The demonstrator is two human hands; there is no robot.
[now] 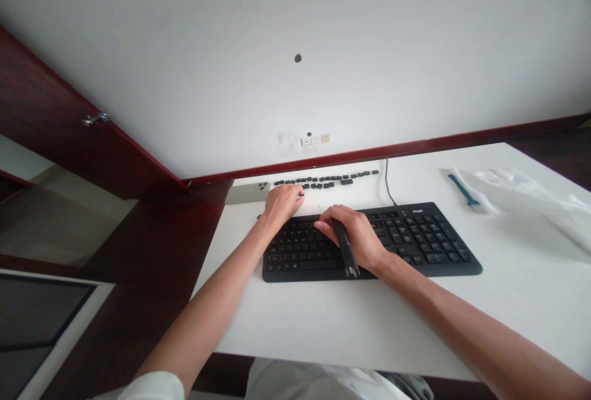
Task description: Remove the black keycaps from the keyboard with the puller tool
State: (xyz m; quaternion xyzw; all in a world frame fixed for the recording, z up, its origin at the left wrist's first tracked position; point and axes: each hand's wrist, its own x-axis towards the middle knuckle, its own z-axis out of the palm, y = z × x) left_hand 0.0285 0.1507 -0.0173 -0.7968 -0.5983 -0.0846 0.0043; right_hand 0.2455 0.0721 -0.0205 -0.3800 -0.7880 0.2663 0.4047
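Observation:
A black keyboard (323, 264) lies on the white table, several of its keys bare of caps. Over its middle, my right hand (357, 234) is wrapped around a black-handled keycap puller (344, 243); thin wires stick out beyond the fingers at its far end. My left hand (282, 203) is just past the keyboard's back left edge, fingers pinched at a small dark keycap (301, 193). Behind that hand, black keycaps (339, 177) lie in uneven rows on the table.
A phone (247, 192) lies at the table's back left edge. The keyboard cable (388, 184) runs toward the wall. On the right are a blue-handled brush (464, 191) and crumpled white plastic (521, 188). A dark red door (92, 104) stands at the left.

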